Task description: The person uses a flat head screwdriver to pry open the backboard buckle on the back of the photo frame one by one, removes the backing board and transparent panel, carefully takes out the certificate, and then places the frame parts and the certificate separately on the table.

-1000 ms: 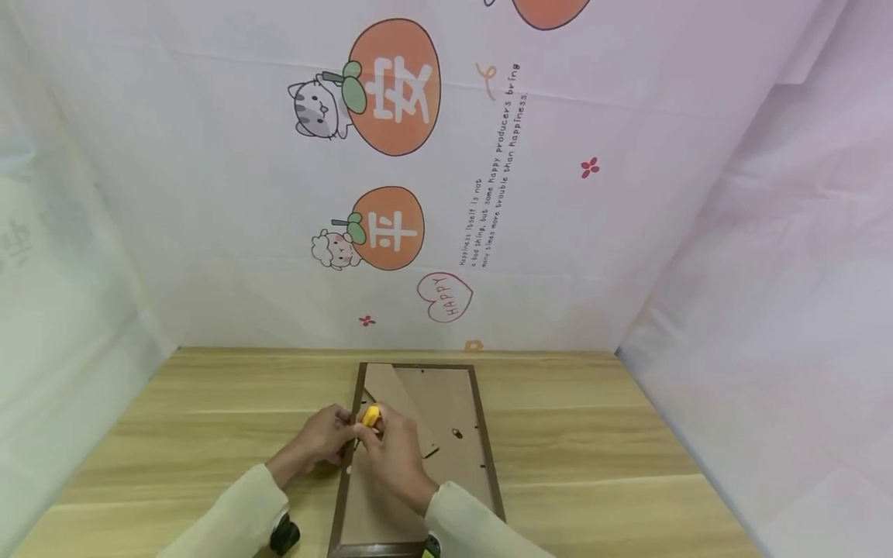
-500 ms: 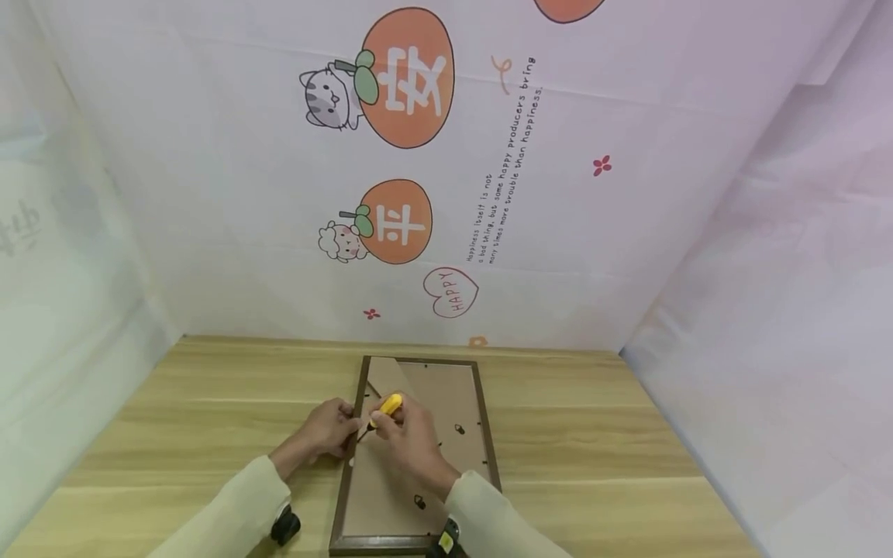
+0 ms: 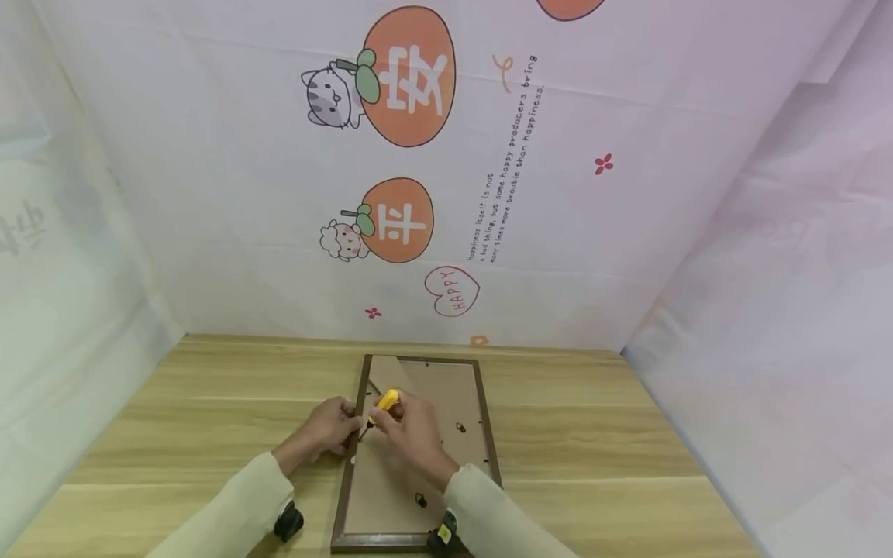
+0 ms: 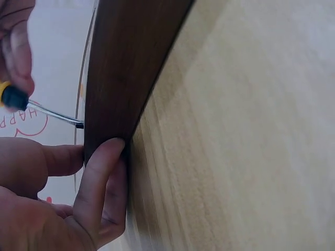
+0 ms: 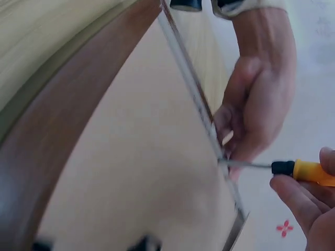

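A brown picture frame point(image 3: 380, 542) lies back side up on the table, its tan backing board point(image 3: 384, 496) showing. My left hand point(image 3: 329, 425) holds the frame's left side bar, and in the left wrist view the fingers point(image 4: 102, 172) lie against the dark bar. A yellow-handled screwdriver point(image 3: 388, 399) is pinched in my right hand point(image 3: 417, 435). Its metal shaft point(image 5: 248, 164) slants down to the inner edge of the left bar, where the tip meets a small dark tab, just beyond the left hand.
Small black tabs line the frame's inner edge, and two dark hangers point(image 3: 421, 501) sit on the board. An angled tan flap point(image 3: 391, 373) lies at the board's top left. The wooden table point(image 3: 593, 465) meets a printed white curtain point(image 3: 544, 294) behind.
The screwdriver has swung from steep to a clearer slant, with its tip at the left inner edge. My right hand shifted slightly right; the left keeps its hold. The head view tilted a little.
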Available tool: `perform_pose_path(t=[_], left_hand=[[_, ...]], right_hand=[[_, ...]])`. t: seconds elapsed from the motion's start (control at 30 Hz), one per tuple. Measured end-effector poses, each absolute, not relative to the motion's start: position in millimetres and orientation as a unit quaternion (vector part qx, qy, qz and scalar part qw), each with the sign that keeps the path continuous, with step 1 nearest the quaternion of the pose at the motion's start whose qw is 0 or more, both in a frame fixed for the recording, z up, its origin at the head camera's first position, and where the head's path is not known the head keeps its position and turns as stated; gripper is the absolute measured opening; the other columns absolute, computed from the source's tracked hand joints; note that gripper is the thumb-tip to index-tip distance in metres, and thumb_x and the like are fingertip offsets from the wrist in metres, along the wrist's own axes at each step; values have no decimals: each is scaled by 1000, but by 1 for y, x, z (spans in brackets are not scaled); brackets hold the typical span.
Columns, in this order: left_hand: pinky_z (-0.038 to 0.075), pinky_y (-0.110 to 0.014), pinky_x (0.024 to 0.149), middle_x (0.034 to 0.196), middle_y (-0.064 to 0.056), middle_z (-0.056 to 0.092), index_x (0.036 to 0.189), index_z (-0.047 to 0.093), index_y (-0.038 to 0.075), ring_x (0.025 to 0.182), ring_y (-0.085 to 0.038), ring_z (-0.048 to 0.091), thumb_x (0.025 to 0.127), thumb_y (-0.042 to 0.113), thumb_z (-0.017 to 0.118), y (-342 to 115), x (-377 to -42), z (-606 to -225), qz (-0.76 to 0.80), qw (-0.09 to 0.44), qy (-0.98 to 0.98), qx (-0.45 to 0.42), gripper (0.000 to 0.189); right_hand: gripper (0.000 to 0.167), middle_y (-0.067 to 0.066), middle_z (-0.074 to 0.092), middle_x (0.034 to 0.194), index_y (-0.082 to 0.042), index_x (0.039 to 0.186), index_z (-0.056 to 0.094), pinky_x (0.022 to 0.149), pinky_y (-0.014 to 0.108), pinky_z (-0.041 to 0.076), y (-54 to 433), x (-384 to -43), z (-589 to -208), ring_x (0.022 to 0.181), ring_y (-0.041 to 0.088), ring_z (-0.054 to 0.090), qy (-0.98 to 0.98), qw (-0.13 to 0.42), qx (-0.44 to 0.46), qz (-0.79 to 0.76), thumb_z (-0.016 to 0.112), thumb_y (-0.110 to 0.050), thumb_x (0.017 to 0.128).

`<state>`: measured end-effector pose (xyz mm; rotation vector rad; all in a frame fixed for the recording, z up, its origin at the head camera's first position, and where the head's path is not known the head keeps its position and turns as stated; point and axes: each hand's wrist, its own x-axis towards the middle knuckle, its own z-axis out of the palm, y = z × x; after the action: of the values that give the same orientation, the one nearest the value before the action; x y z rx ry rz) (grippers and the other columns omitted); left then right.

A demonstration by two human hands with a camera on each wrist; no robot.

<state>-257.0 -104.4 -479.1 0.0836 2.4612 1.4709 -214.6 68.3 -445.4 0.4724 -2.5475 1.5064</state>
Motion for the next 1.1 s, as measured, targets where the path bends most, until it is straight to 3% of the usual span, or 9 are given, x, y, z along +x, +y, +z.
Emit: perform_pose_path(t=[0.23, 0.5, 0.77, 0.87, 1.0, 1.1], left_hand=[[60, -32, 55, 78, -11, 59, 94, 58, -3, 64, -19, 60, 96, 6, 55, -103, -259, -477, 497, 125, 858, 21, 10], [59, -33, 53, 83, -15, 56, 91, 54, -5, 70, -24, 60, 93, 1, 54, -103, -256, -475, 482, 105, 869, 40, 7], [59, -31, 52, 71, -10, 58, 87, 60, 0, 59, -17, 57, 98, 9, 56, -102, -254, -480, 501, 120, 857, 37, 14], [60, -33, 55, 84, -14, 61, 99, 58, -5, 68, -19, 63, 98, 7, 56, -103, -254, -481, 506, 120, 853, 42, 12], [61, -33, 59, 102, -21, 61, 113, 52, -9, 78, -21, 65, 97, 7, 57, -104, -254, -481, 506, 121, 853, 38, 23], [61, -33, 60, 107, -23, 61, 117, 51, -10, 81, -22, 65, 97, 7, 57, -105, -253, -481, 504, 122, 854, 38, 27]], right_hand=[[17, 7, 75, 101, -7, 104, 68, 69, 12, 55, 41, -209, -436, 90, 13, 73, -887, 115, 172, 412, 66, -21, 94], [17, 9, 75, 105, -8, 105, 65, 70, 15, 58, 33, -205, -432, 94, 19, 73, -901, 113, 188, 374, 64, -22, 96], [14, 3, 72, 99, -10, 102, 65, 68, 13, 54, 55, -211, -435, 86, 6, 68, -876, 56, 189, 441, 64, -23, 96], [16, 1, 69, 98, -9, 105, 67, 67, 13, 53, 67, -216, -437, 83, 5, 64, -864, 37, 174, 471, 64, -22, 95], [15, 1, 66, 93, -10, 103, 68, 64, 17, 54, 82, -222, -440, 79, 6, 60, -852, 16, 120, 509, 67, -22, 93], [14, 3, 67, 90, -9, 100, 68, 64, 21, 56, 90, -227, -442, 76, 9, 62, -848, 20, 82, 523, 70, -20, 91]])
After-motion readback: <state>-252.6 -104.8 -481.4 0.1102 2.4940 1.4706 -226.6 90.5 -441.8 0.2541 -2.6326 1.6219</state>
